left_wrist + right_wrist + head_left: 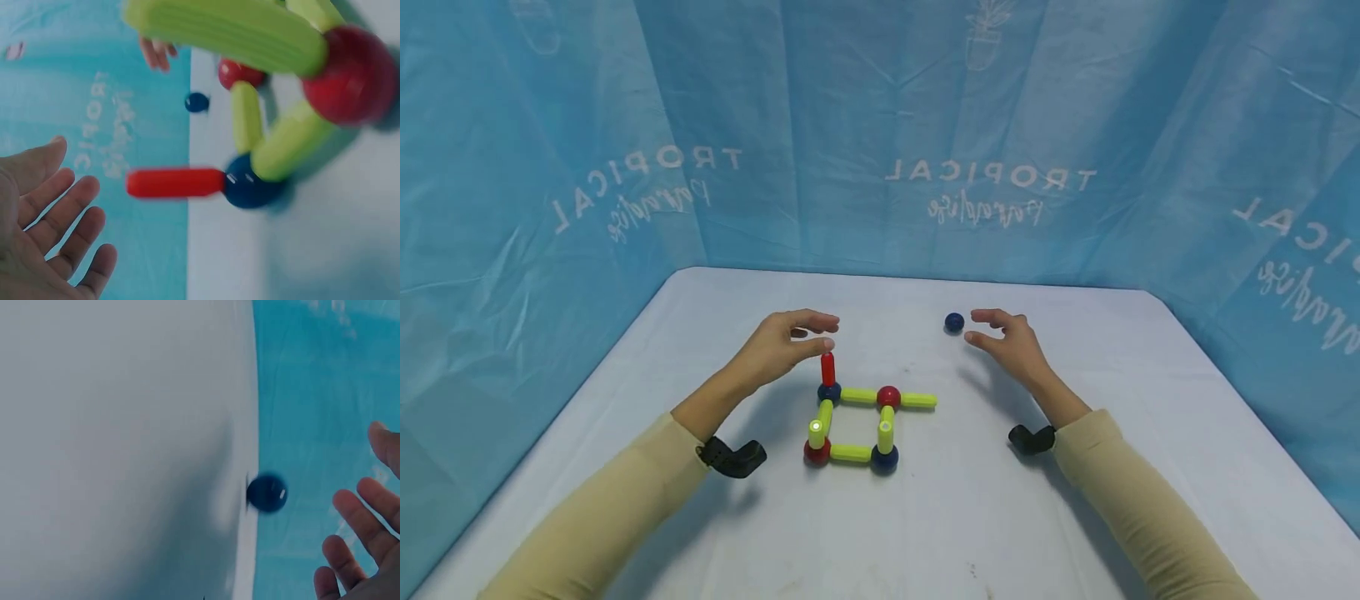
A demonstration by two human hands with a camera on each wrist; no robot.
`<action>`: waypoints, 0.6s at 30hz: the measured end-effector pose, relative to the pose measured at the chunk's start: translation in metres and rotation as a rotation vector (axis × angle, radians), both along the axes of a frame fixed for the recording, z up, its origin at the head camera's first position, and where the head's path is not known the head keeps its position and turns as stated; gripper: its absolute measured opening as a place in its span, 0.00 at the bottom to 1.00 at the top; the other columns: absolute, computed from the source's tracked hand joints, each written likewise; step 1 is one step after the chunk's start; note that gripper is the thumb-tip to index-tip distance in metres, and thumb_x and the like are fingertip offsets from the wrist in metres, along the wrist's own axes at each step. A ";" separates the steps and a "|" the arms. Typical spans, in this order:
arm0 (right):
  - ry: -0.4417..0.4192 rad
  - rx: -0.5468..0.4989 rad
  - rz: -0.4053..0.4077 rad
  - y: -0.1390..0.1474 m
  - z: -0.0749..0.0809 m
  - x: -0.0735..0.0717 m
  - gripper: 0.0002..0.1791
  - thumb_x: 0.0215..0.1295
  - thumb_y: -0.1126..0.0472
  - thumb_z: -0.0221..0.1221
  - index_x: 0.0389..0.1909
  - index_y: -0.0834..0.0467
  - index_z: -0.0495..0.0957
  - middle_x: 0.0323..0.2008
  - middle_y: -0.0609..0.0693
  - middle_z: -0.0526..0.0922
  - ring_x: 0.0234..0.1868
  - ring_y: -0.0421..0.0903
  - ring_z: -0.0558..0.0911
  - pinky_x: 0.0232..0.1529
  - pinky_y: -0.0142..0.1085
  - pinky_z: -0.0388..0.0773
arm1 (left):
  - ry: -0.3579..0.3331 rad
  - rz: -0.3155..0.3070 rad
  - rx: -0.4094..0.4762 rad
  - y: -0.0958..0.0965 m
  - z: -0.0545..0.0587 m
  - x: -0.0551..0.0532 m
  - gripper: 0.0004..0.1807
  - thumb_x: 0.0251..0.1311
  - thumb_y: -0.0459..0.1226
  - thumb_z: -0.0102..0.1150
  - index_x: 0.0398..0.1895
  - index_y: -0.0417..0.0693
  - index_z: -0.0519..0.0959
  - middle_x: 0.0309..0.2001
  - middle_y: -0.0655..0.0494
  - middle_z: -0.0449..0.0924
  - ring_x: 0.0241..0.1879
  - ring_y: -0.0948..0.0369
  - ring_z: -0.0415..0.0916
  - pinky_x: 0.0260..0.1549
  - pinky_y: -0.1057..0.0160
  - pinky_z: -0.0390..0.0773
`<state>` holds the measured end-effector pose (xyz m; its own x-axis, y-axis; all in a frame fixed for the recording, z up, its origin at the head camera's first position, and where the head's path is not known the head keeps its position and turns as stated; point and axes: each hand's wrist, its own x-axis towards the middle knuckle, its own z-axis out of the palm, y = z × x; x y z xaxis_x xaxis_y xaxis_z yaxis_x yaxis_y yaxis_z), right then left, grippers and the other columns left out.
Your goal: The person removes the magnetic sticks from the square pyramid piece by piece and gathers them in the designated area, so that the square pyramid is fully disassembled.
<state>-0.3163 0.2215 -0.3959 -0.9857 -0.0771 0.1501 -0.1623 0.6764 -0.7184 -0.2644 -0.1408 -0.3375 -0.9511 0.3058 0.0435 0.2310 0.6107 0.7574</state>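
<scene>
I logged: left hand [777, 343], fingers wide, near red rod [827, 370]; right hand [1017, 347], fingers wide, right of far blue ball [954, 323].

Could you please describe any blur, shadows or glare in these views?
Head: soft shadows on the white table; left wrist: nearest red ball and yellow-green rod blurred; right wrist: loose blue ball soft-edged, with a small bright glint.

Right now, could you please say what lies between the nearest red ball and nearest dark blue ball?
In the head view, a yellow-green stick joins that red ball to the blue ball.
</scene>
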 end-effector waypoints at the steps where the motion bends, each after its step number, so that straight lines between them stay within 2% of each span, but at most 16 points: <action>1: 0.009 -0.006 0.011 -0.002 0.001 0.007 0.30 0.58 0.42 0.61 0.60 0.50 0.73 0.59 0.54 0.71 0.61 0.55 0.66 0.56 0.53 0.68 | -0.008 0.007 0.007 -0.004 -0.004 0.000 0.21 0.61 0.44 0.59 0.58 0.58 0.74 0.58 0.55 0.77 0.62 0.50 0.66 0.59 0.47 0.69; 6: 0.036 -0.034 0.088 -0.023 0.005 0.039 0.25 0.58 0.46 0.63 0.55 0.50 0.76 0.55 0.50 0.75 0.58 0.52 0.67 0.57 0.54 0.68 | -0.062 0.033 0.026 -0.021 -0.025 -0.001 0.24 0.60 0.45 0.60 0.60 0.57 0.72 0.59 0.54 0.75 0.61 0.51 0.66 0.58 0.49 0.69; 9: 0.020 -0.032 0.130 -0.043 0.006 0.050 0.22 0.57 0.47 0.64 0.52 0.48 0.78 0.53 0.47 0.77 0.57 0.51 0.67 0.57 0.54 0.68 | -0.062 0.033 0.041 -0.023 -0.034 -0.001 0.24 0.59 0.45 0.61 0.59 0.57 0.73 0.58 0.54 0.76 0.59 0.52 0.67 0.58 0.50 0.69; 13: -0.015 -0.015 0.197 -0.070 0.003 0.056 0.23 0.56 0.48 0.65 0.52 0.50 0.79 0.52 0.45 0.79 0.56 0.53 0.68 0.54 0.51 0.69 | -0.022 0.017 0.028 -0.016 -0.041 -0.001 0.24 0.58 0.45 0.62 0.58 0.54 0.75 0.55 0.54 0.78 0.57 0.53 0.68 0.58 0.50 0.68; 18: -0.052 0.036 0.265 -0.100 0.000 0.052 0.23 0.55 0.49 0.66 0.52 0.51 0.79 0.49 0.46 0.82 0.52 0.53 0.69 0.43 0.40 0.68 | 0.026 0.034 -0.032 -0.005 -0.043 0.000 0.23 0.57 0.45 0.63 0.57 0.53 0.77 0.50 0.53 0.79 0.55 0.52 0.68 0.54 0.50 0.69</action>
